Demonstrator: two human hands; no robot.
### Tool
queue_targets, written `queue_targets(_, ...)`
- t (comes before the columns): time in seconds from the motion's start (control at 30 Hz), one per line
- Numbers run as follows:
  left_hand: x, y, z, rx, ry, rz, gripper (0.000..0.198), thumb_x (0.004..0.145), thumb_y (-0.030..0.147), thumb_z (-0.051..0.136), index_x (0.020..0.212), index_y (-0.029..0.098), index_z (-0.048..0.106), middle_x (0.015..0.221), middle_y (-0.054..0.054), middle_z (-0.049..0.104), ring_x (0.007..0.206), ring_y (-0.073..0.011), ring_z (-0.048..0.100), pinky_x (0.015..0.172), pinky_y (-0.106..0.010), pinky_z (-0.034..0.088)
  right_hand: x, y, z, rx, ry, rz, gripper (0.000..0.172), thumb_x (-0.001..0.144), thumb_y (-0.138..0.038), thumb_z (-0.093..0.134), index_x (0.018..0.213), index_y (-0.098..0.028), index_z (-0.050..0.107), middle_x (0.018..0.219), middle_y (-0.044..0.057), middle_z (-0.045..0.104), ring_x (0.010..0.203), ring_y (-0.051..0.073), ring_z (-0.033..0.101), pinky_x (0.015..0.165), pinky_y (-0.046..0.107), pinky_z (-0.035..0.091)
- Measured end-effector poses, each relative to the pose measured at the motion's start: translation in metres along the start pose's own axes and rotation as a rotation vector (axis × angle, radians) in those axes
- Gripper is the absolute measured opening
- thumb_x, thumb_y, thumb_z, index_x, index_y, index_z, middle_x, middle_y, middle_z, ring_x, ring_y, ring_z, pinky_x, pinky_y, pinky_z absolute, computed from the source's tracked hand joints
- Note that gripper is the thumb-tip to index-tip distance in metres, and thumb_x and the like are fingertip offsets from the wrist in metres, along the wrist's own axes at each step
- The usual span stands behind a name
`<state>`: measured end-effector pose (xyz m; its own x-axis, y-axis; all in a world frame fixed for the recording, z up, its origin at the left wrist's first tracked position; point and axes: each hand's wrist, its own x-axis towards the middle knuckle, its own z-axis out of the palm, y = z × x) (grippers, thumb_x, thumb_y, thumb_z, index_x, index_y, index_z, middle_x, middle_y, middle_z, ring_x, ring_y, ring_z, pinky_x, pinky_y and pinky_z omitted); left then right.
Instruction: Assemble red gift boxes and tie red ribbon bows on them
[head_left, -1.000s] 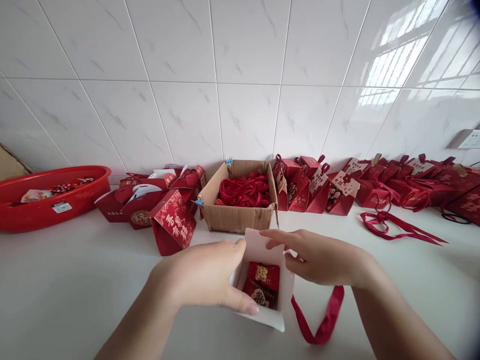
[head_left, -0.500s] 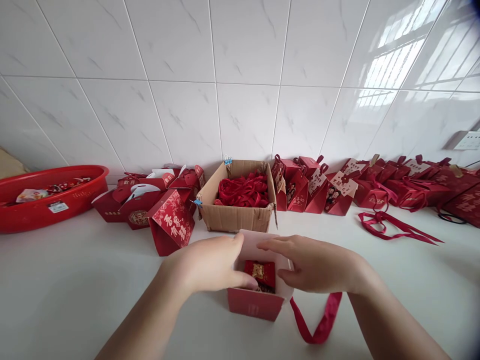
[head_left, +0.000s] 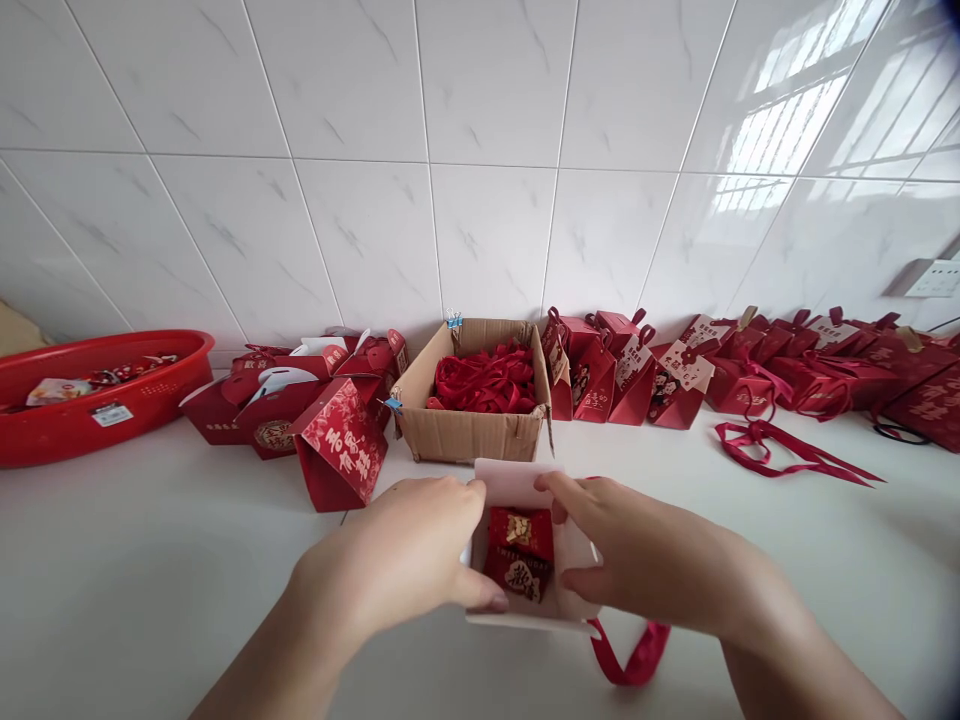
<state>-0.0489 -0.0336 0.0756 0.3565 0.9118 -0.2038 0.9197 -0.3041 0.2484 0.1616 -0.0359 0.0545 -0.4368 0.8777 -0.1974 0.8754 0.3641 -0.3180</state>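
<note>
Two bare hands meet at an open box (head_left: 517, 480) on the tabletop (head_left: 225, 610), low and just right of centre in the frame. The box lies between them, so neither hand is nearer: the left hand (head_left: 420, 545) is at its left side, the right hand (head_left: 637, 550) at its right. Its mouth looks nearly square, with no clear long axis.

The left fingers hold the left wall, with the thumb well apart from them, reaching over the near left corner. The right fingers are also spread, the index finger touching the upright back flap and the thumb lower, against the right wall; whether they grip or only rest there I cannot tell.

Inside, the box is plain white card. An upper packet (head_left: 519, 530), shiny red with a gold figure, sits against a lower packet (head_left: 525, 578), darker red with pale lettering; the pair runs top to bottom in the frame.

A loop of red ribbon (head_left: 634, 660) lies on the tabletop below the right hand. Just above the box in the frame stands a brown carton (head_left: 472, 438) filled with tangled red ribbons (head_left: 487, 380).
</note>
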Motion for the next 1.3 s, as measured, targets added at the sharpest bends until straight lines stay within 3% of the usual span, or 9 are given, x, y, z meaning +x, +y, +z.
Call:
queue_targets(0.27,-0.015,0.004,0.002,0.092,0.068,-0.014,0.046,0.064,0.048,0.073,0.099,0.023,0.058,0.077,-0.004,0.068,0.069,-0.0261,0.065,0.049,-0.027,0.030,-0.015,-0.014,-0.002,0.122,0.059,-0.016,0.056,0.067,-0.014,0.069,0.118,-0.019,0.049,0.110,0.012,0.063,0.101,0.029,0.060,0.076,0.036,0.049)
queue_targets(0.37,-0.015,0.007,0.001,0.158,0.078,-0.030,0.046,0.064,0.050,0.074,0.096,0.022,0.058,0.073,-0.004,0.068,0.069,-0.0281,0.065,0.050,-0.028,0.029,-0.015,-0.015,-0.002,0.142,0.103,-0.028,0.057,0.066,-0.012,0.071,0.116,-0.019,0.047,0.109,0.011,0.063,0.100,0.028,0.061,0.077,0.037,0.050)
queue_targets(0.53,-0.015,0.003,0.002,0.140,0.136,0.030,0.046,0.065,0.049,0.075,0.096,0.022,0.054,0.069,-0.001,0.065,0.064,-0.0241,0.063,0.050,-0.028,0.028,-0.017,-0.012,-0.004,0.163,0.178,-0.115,0.065,0.068,-0.016,0.070,0.125,-0.024,0.041,0.106,0.010,0.064,0.090,0.026,0.065,0.072,0.034,0.051)
queue_targets(0.83,-0.016,-0.005,0.005,0.119,0.170,0.071,0.043,0.067,0.049,0.073,0.091,0.022,0.051,0.061,0.003,0.057,0.057,-0.0195,0.057,0.046,-0.026,0.025,-0.014,-0.004,-0.005,0.230,0.196,-0.181,0.107,0.069,-0.029,0.075,0.148,-0.035,0.002,0.131,0.010,0.055,0.104,0.026,0.061,0.082,0.036,0.051)
queue_targets(0.93,-0.013,0.000,0.001,0.105,0.125,0.034,0.045,0.066,0.047,0.074,0.094,0.020,0.052,0.065,0.001,0.058,0.061,-0.0209,0.058,0.047,-0.026,0.027,-0.013,-0.003,-0.003,0.210,0.188,-0.187,0.114,0.069,-0.034,0.076,0.149,-0.034,-0.005,0.136,0.012,0.051,0.110,0.027,0.058,0.087,0.039,0.049)
queue_targets(1.1,-0.009,-0.001,-0.003,0.044,-0.059,-0.025,0.051,0.055,0.054,0.077,0.084,0.020,0.053,0.068,0.000,0.060,0.065,-0.0226,0.059,0.049,-0.026,0.032,-0.007,0.000,0.001,0.180,0.105,-0.188,0.126,0.060,-0.039,0.081,0.152,-0.028,-0.005,0.139,0.015,0.047,0.124,0.032,0.048,0.093,0.040,0.046)
queue_targets(1.3,-0.003,-0.005,-0.005,0.021,-0.224,-0.016,0.062,0.044,0.068,0.074,0.080,0.020,0.058,0.070,-0.003,0.062,0.062,-0.0234,0.059,0.044,-0.027,0.031,0.000,0.004,-0.002,0.195,-0.136,-0.132,0.134,0.049,-0.054,0.083,0.152,-0.027,0.002,0.113,0.012,0.061,0.107,0.033,0.058,0.078,0.035,0.049)
